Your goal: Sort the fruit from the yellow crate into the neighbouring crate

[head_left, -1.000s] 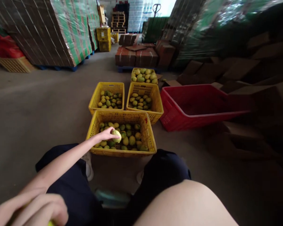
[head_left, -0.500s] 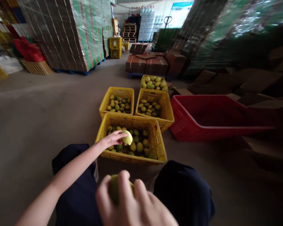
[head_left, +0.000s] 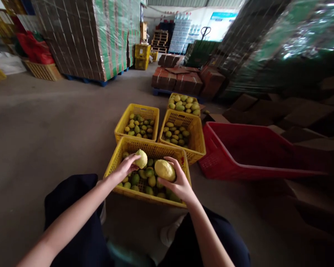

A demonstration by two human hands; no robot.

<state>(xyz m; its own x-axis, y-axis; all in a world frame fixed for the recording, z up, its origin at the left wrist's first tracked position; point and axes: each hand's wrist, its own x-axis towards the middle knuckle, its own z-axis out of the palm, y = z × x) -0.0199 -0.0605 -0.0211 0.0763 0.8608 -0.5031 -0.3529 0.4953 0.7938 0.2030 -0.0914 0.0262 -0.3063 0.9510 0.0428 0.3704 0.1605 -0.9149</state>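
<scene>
Over the nearest yellow crate (head_left: 156, 147), both of my hands hold lemons. My left hand (head_left: 126, 165) is closed round a pale yellow lemon (head_left: 141, 158) whose pointed tip faces up. Just to the right, my right hand (head_left: 180, 181) grips a larger, bumpy yellow lemon (head_left: 165, 170) between thumb and fingers. The two fruits are close but apart. Below them, green and yellow lemons (head_left: 151, 181) cover much of the crate's bottom; my hands hide part of them.
Behind stand a left crate (head_left: 122, 124), a right crate (head_left: 197, 142) and a farther crate (head_left: 185, 104), all with lemons. A large red bin (head_left: 253, 170) is at the right, near flattened cardboard (head_left: 308, 111). Wrapped pallet stacks (head_left: 72, 40) rise beyond.
My right hand has moved from close to the camera, with a lemon in it, forward over the near crate. My left hand still holds its lemon and has shifted slightly left.
</scene>
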